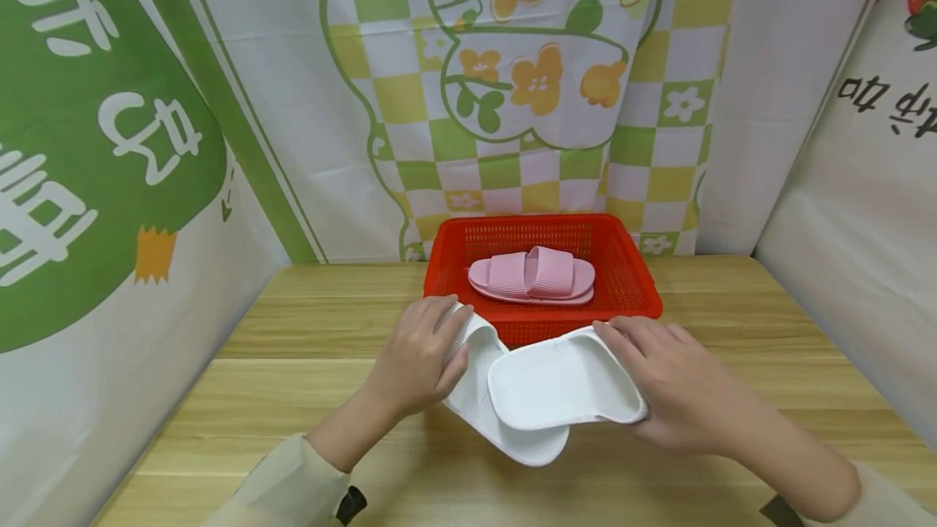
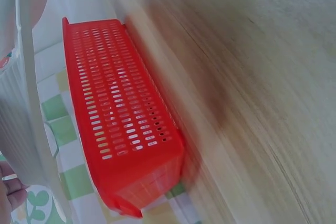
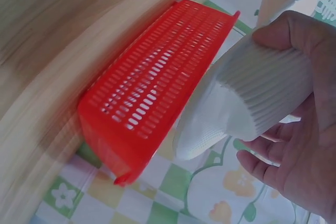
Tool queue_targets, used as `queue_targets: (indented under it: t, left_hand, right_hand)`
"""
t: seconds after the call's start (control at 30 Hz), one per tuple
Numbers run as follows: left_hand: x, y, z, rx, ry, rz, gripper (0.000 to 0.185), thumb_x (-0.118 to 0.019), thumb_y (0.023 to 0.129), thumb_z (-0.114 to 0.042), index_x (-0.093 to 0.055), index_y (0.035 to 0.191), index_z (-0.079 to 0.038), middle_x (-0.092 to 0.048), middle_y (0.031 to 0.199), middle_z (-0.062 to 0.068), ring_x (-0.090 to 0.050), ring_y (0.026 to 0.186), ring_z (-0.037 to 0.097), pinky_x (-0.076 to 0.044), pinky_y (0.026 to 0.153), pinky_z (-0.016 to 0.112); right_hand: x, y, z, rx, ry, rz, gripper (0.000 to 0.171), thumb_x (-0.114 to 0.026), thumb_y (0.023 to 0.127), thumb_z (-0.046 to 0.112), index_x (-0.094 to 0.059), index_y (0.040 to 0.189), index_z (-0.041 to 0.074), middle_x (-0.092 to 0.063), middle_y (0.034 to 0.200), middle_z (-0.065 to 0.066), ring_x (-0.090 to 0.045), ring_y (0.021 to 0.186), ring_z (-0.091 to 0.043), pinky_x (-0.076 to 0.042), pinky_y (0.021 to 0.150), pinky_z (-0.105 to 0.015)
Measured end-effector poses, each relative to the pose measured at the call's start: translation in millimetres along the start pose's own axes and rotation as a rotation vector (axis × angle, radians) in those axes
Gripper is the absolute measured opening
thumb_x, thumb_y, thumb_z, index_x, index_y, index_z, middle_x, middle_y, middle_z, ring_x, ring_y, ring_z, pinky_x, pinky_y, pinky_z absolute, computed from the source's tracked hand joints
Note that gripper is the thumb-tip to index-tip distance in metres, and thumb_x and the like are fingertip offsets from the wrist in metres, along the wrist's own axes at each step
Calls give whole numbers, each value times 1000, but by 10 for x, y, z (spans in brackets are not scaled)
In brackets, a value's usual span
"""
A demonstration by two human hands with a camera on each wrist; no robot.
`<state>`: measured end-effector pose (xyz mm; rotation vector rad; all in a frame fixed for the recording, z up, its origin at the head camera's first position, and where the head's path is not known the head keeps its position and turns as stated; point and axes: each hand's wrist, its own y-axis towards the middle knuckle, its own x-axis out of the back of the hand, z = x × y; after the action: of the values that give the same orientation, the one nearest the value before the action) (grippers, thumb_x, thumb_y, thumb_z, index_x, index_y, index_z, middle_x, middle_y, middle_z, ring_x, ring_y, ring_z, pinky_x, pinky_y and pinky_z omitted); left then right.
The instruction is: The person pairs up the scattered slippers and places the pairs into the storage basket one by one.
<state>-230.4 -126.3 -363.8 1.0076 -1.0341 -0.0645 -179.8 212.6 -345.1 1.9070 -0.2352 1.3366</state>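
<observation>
Just before the red basket (image 1: pixel 637 283), L hand (image 1: pixel 417 364) & R hand (image 1: pixel 681 385) each grip a white slipper (image 1: pixel 556 385), crossed; basket w/ pink slipper (image 1: pixel 530 275) lies straight ahead.

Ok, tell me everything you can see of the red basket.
The red rectangular plastic basket stands upright on the pale wooden table, back against the printed curtain. Its walls are perforated with rows of small slots, under a solid rim. Inside lie pink ribbed plastic slippers, apparently stacked. Just in front, two hands hold white plastic slippers; whether these touch the front wall cannot be told.
</observation>
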Motion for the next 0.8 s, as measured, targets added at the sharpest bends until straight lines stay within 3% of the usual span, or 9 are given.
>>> queue_targets:
  t: [0.33,0.8]
  left_hand:
    - [-20,33,-4,61,36,5,41,-44,91,-25,-63,115,1,-61,109,21,-58,101,36,-47,91,50]
    - [-10,68,-30,132,41,23,39,-50,88,-24,-64,115,0,-62,111,20,-57,102,35,-48,91,50]
  right_hand:
    - [-31,97,39,-20,-35,-28,92,-84,54,33,-47,132,0,-56,116,-14,-53,108,-32,-47,77,-47]
    - [-54,203,42,-34,18,-55,83,-78,54,21,-47,129,-1,-55,114,-16,-53,106,-34,-49,87,-49]
